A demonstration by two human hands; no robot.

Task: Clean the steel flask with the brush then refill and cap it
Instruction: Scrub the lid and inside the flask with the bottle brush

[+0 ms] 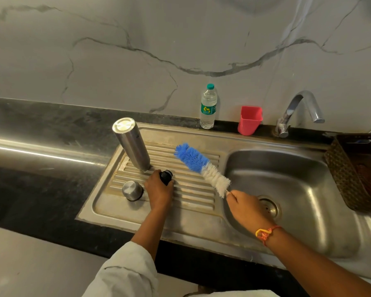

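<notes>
While the steel flask (131, 144) stands on the drainboard (193, 197), our left hand (157, 190) grips the black stopper (167, 175) and our right hand (247, 209) holds the brush (193, 158); we should brace the stopper before scrubbing.

Dim, soft light; glare streaks the counter (41, 151); edges perhaps bowed.

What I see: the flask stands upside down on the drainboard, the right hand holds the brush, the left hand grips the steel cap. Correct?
One point is wrong. The head view shows the left hand gripping the black stopper, not the steel cap, which stands beside it. The flask is upside down on the drainboard and the right hand holds the brush.
</notes>
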